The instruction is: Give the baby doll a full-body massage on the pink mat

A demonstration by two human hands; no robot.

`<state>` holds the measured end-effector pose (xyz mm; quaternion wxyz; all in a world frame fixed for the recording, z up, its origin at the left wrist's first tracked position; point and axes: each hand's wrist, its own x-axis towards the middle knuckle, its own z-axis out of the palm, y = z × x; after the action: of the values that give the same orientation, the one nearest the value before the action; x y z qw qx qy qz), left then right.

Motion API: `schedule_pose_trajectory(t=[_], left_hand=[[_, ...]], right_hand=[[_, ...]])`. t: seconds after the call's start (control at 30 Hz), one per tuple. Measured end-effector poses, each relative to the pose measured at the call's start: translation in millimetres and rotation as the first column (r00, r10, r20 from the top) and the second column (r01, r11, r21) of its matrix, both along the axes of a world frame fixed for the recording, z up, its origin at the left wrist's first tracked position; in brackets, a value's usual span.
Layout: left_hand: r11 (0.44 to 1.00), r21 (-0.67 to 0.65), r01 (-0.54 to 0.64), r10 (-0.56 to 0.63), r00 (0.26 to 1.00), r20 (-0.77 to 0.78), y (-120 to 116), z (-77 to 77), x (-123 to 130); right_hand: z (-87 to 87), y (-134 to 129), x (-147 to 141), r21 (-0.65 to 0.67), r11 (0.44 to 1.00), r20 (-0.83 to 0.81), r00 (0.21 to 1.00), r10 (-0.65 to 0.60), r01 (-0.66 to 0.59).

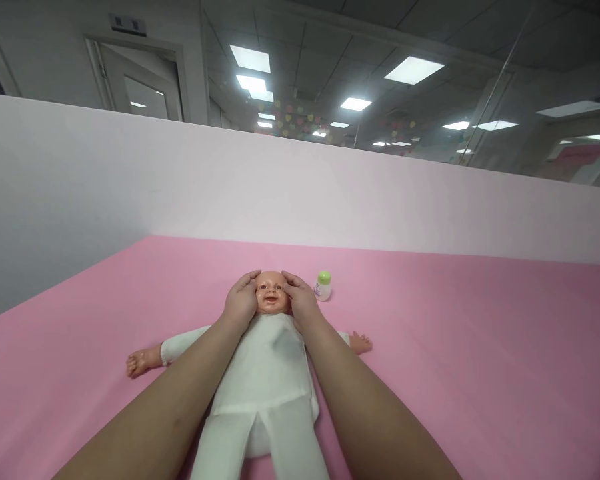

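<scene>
A baby doll (267, 373) with a white cloth body lies face up, its head at the far end and its arms spread to both sides. My left hand (242, 299) rests against the left side of the doll's head, and my right hand (301, 297) against the right side. Both hands cup the head between them, with the fingertips near the top of it. The doll's face shows between my hands. Just right of my right hand stands a small clear bottle (323, 289) with a green cap.
The doll and bottle are on a pink surface (455, 347). A low white wall (330, 197) runs along its back and left side. Beyond it are a doorway (140, 83), glass panels and lit ceiling lights.
</scene>
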<state>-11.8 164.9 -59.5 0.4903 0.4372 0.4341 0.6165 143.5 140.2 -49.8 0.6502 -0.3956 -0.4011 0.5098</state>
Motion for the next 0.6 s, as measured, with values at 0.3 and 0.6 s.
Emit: schedule_pose_trajectory(t=[0.3, 0.6], left_hand=[[0.996, 0.090, 0.005, 0.009, 0.989, -0.150, -7.9, 6.4, -0.9], [0.997, 0.074, -0.018, 0.032, 0.983, -0.183, -7.9, 7.3, 4.1]], right_hand=[[8.9, -8.0, -2.3, 0.037, 0.999, 0.182, 0.983, -0.038, 0.032], [4.6, -2.1, -0.5, 0.055, 0.996, 0.232, 0.969, -0.086, 0.075]])
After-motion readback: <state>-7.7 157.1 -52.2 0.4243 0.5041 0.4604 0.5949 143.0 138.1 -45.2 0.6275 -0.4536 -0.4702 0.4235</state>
